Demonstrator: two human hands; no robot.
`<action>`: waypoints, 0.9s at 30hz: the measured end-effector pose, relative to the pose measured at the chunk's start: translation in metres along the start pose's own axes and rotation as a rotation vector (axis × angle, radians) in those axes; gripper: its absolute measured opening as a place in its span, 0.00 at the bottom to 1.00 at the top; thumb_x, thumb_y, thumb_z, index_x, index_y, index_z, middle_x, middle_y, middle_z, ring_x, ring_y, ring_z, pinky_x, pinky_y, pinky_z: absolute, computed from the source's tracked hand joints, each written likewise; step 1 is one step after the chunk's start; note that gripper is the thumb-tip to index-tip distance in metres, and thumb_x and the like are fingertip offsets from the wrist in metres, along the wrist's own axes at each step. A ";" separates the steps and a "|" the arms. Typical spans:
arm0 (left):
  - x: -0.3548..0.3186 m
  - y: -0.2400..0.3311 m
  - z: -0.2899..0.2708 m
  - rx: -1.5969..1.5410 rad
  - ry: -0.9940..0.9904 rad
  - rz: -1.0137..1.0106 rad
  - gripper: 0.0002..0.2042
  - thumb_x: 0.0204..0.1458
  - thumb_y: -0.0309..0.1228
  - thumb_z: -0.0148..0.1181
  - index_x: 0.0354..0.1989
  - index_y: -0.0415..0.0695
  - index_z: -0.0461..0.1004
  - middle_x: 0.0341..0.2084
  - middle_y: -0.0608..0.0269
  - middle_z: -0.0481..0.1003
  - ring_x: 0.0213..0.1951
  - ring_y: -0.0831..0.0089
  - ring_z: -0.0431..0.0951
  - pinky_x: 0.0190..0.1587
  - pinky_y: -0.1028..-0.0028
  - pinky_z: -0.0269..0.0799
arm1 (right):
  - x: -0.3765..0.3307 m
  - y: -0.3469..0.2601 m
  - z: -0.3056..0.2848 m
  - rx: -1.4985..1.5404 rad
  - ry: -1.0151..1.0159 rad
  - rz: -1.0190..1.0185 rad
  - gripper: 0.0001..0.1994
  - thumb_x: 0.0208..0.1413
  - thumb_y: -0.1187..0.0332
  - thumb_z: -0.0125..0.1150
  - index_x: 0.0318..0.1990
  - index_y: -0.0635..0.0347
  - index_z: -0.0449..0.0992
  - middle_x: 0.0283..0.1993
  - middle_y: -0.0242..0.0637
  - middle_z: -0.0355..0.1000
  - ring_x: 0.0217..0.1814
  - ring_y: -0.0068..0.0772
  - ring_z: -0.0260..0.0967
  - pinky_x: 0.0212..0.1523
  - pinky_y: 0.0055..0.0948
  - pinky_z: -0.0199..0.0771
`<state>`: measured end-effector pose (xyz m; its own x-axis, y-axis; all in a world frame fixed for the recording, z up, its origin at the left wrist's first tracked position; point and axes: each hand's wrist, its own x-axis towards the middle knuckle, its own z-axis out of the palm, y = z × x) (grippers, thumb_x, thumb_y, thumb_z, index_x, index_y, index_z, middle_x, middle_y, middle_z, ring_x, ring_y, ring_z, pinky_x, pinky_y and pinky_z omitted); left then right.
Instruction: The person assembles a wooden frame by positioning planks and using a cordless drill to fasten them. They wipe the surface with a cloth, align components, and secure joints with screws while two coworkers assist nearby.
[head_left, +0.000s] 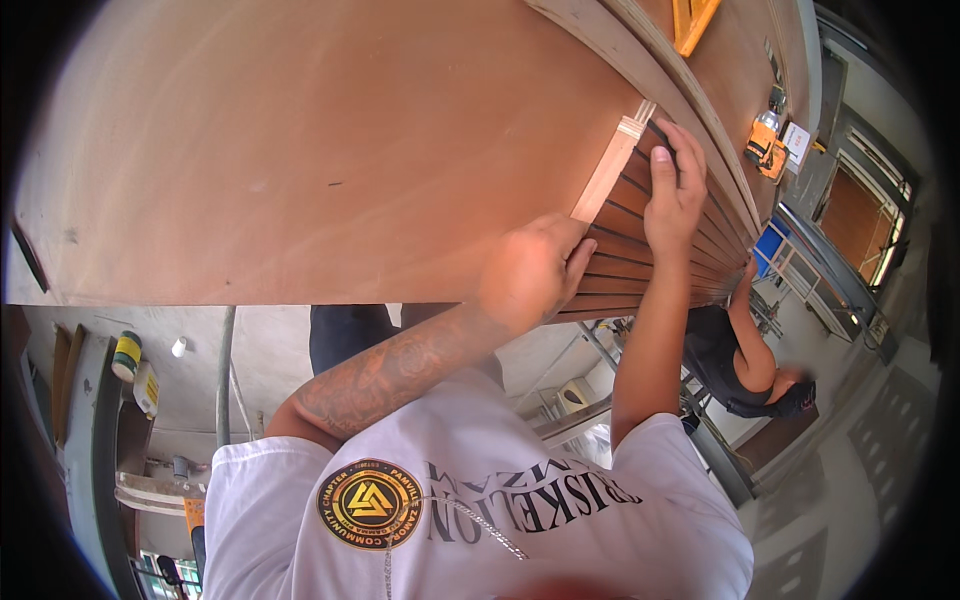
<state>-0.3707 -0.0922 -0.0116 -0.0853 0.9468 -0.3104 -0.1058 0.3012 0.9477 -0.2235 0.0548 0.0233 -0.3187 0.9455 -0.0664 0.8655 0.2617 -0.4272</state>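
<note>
A brown slatted panel (pixel 620 235) with dark grooves lies on a large brown sheet of wood (pixel 330 150). Along the slats' left ends runs a pale wooden strip (pixel 604 176). My left hand (pixel 530 272) is closed at the strip's near end, its thumb over the slat ends; part of what its fingers grip is hidden. Further up, my right hand (pixel 675 185) rests on the slats near the strip's far end, fingers stretched out and thumb apart.
A curved wooden rim (pixel 690 85) borders the slats. Beyond it are a yellow-orange frame piece (pixel 692 22) and an orange-and-black power tool (pixel 766 145). Another person (pixel 735 355) in dark clothing works at the right. A green-and-yellow container (pixel 127 355) stands at left.
</note>
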 end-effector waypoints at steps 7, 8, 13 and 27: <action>0.003 0.006 -0.004 -0.008 -0.019 -0.039 0.07 0.55 0.28 0.67 0.38 0.37 0.81 0.29 0.51 0.80 0.29 0.61 0.81 0.34 0.66 0.77 | -0.007 0.008 0.018 -0.113 0.198 -0.163 0.15 0.66 0.62 0.55 0.53 0.59 0.80 0.50 0.45 0.72 0.55 0.48 0.65 0.61 0.45 0.62; 0.003 0.008 -0.004 0.012 -0.008 -0.041 0.07 0.56 0.29 0.67 0.38 0.37 0.81 0.28 0.52 0.80 0.28 0.63 0.80 0.33 0.67 0.76 | -0.007 0.008 0.018 -0.116 0.221 -0.177 0.15 0.66 0.61 0.55 0.53 0.58 0.80 0.49 0.44 0.72 0.54 0.48 0.65 0.60 0.45 0.61; -0.005 0.013 -0.001 0.101 -0.009 -0.045 0.09 0.56 0.29 0.68 0.38 0.36 0.80 0.23 0.57 0.79 0.26 0.75 0.78 0.32 0.73 0.75 | -0.012 0.004 0.016 -0.115 0.314 -0.179 0.14 0.63 0.60 0.57 0.49 0.55 0.81 0.47 0.40 0.72 0.52 0.46 0.65 0.60 0.48 0.58; -0.007 0.006 0.010 0.095 -0.035 0.066 0.08 0.56 0.28 0.70 0.32 0.37 0.77 0.25 0.70 0.75 0.29 0.84 0.71 0.36 0.81 0.68 | -0.086 0.034 -0.049 0.071 0.572 0.103 0.23 0.57 0.67 0.65 0.60 0.60 0.73 0.58 0.47 0.69 0.66 0.53 0.62 0.67 0.49 0.61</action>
<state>-0.3612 -0.0956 -0.0034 -0.0537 0.9679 -0.2456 -0.0062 0.2457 0.9693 -0.1478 -0.0085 0.0589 0.0420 0.9246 0.3786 0.8466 0.1683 -0.5049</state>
